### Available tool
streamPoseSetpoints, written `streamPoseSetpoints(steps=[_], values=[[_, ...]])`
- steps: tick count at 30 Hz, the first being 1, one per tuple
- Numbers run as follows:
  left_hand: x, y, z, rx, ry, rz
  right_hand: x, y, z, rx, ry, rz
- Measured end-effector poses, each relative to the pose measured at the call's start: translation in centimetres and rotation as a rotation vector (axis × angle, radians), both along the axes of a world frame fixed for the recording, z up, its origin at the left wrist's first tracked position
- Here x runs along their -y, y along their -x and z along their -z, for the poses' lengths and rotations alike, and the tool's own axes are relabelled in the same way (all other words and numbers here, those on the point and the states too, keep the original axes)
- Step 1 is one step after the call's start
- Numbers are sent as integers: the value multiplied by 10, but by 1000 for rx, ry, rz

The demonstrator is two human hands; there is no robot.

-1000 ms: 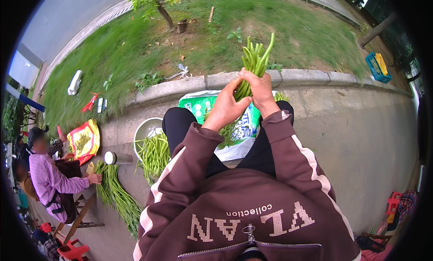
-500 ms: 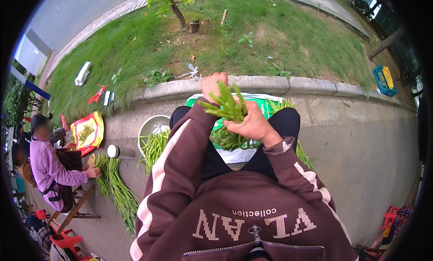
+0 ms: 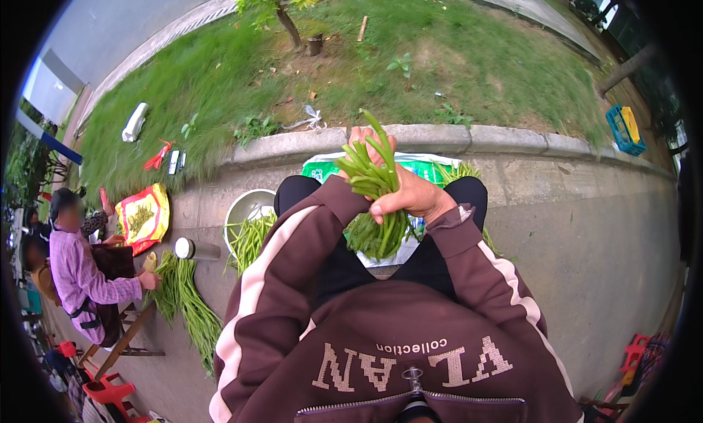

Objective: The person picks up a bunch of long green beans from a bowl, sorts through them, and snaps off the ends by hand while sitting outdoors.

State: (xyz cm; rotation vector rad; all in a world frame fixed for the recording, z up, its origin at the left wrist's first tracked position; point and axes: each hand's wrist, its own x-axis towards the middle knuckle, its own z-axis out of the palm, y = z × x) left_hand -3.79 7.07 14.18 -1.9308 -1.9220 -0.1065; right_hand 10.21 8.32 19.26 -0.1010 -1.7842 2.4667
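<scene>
Right grip [image 3: 416,195] is clasping the green stalk bundle [image 3: 377,236] mid-length, suitably: it is probably weighing little, bruising easily; whether left grip [image 3: 373,151] is clasping too, I cannot tell

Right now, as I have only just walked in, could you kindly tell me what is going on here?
The camera wearer grips a bundle of green stems in the right hand, above a green-and-white printed sack. The left hand is behind the bundle's upper end; whether it grips is hidden. More stems lie in a round basin on the left side. Farther left, another person in a purple checked shirt touches a pile of longer stems.
</scene>
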Motion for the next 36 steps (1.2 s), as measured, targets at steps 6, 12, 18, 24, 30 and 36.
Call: streamPoseSetpoints(steps=[6, 12, 18, 24, 30, 36], values=[[-11, 18, 17, 2591, -296, 248, 1, 5, 4, -4, 84, 84], [-10, 1, 66, 2511, -530, -98, -1, 21, 21, -85, -519, 418], [-9, 35, 65, 819, -280, -161, -6, 46, 8, -66, -840, 430], [-57, 71, 6, 1136, -79, -265, -61, 25, -5, 77, -353, 607], [-66, 70, -42, 2519, -547, -289, -39, 9, -9, -55, -194, 470], [-65, 45, -46, 2477, -773, -290, -18, 10, 13, 5, -363, 320]])
